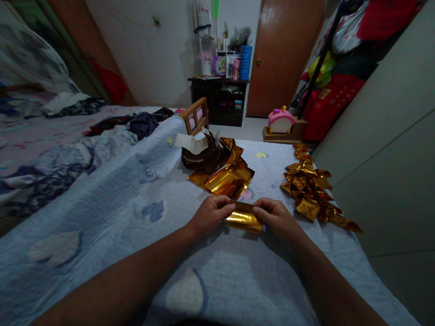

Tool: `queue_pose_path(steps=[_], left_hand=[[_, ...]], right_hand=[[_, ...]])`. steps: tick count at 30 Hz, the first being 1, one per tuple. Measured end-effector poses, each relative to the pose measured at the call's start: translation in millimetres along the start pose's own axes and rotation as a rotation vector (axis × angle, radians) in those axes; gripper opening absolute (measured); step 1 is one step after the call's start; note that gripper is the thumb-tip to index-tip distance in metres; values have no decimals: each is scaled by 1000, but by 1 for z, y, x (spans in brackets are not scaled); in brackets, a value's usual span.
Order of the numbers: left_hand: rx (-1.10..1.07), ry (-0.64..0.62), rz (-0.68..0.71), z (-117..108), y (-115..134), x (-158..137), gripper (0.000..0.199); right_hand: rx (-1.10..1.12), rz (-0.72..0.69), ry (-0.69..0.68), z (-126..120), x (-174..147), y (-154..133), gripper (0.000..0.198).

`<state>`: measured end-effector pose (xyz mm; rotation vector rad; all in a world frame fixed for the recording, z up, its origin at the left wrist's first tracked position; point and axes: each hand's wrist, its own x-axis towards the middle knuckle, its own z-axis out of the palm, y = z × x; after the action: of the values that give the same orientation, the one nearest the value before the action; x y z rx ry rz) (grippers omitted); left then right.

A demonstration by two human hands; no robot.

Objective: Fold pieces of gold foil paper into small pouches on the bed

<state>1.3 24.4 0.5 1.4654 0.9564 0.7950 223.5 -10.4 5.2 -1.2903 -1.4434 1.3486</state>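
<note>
As the left forearm (136, 269) and right forearm (328, 271) rise from the lower corners, the left hand (211, 213) and right hand (277, 218) pinch the two far corners of a shiny gold rectangular foil sheet (244, 222), just below the frame's centre. Both thumbs press on top; the fingers underneath are partly hidden, so I cannot tell their spread. The sheet's long axis runs left to right, its right end dipping slightly, above a pale blue quilted bedspread (251, 276). A cluster of crumpled-looking folded gold foil pieces (307, 209) trails diagonally at centre right. Beyond the hands, at centre, lies a loose gold-and-brown paper pile (231, 179). A brown wooden door (283, 59) stands top right of centre.
</note>
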Motion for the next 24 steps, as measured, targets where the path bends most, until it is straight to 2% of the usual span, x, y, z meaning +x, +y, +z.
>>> queue_pose_path(steps=[19, 24], left_hand=[[46, 12, -13, 0, 2, -1, 31], [160, 21, 2, 2, 2, 0, 31]], right_hand=[[-54, -2, 16, 1, 1, 0, 27], [-148, -30, 93, 5, 3, 2, 19]])
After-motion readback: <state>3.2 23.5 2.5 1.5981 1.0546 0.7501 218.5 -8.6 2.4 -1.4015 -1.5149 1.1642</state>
